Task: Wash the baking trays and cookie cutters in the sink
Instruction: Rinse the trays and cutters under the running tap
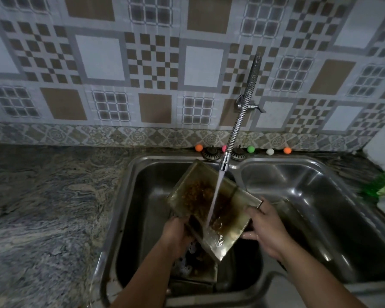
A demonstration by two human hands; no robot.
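The step in hand is the rinse of one baking tray [211, 207]. Both hands hold it tilted over the left basin of the double sink [142, 174], directly under the faucet spout [224, 162]. The water stream [213, 201] falls onto the inner side of the tray, where a brown, burnt-looking crust covers the bottom, and water collects at the lower corner.

The left hand [176, 235] grips the near-left edge of the tray, with the fingers curled around the rim. The right hand [263, 230] holds the right edge, with its thumb on the rim; its other fingers go under the tray, so I cannot tell exactly how they lie.

In my judgement the task is at an early stage, because the crust does not look loosened. The next move probably calls for scrubbing, so one hand must let go and take a scrubber while the other keeps the wet tray steady; it can slip easily.

Below the tray, in the same basin, more things lie in shadow: another dark tray-like shape [193, 278] and some small pale pieces that may be cookie cutters, but this is too dim to say. To the right of the sink, on the surface, something green [381, 185] is cut off by the frame edge and is blurred. Small coloured balls [251, 149] sit behind the sink, along the tiled wall.
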